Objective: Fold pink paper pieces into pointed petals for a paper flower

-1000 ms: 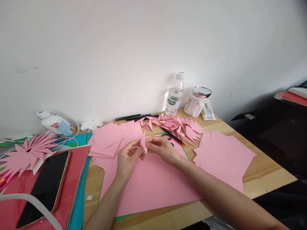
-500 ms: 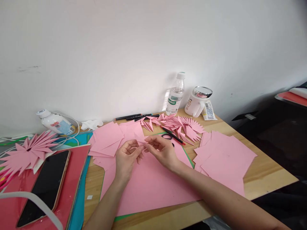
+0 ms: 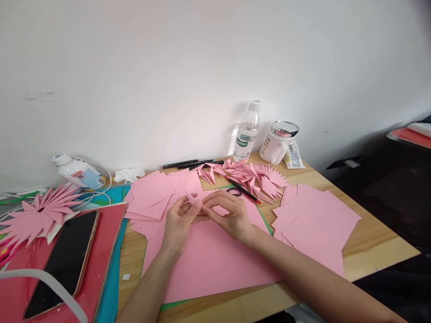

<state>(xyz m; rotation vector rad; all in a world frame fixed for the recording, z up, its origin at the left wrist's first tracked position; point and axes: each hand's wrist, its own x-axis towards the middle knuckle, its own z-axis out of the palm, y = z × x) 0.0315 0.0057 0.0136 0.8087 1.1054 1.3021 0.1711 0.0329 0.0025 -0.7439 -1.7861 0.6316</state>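
Note:
A small folded piece of pink paper is pinched between the thumb and fingers of my left hand. My right hand touches the piece's right end with thumb and fingertips pressed together. Both hands are over a large pink sheet with green edges beneath it. Loose pink paper pieces lie behind my left hand, and more pink sheets are at the right. Folded pink pieces form a fan at the back.
Behind the hands are black scissors handles, a black pen, a water bottle and a white mug. At the left are a phone, a pink paper wheel and a white bottle.
The folded piece has tilted so its point rises from my left hand. My left thumb has moved up onto it, and my right fingers have drawn closer together.

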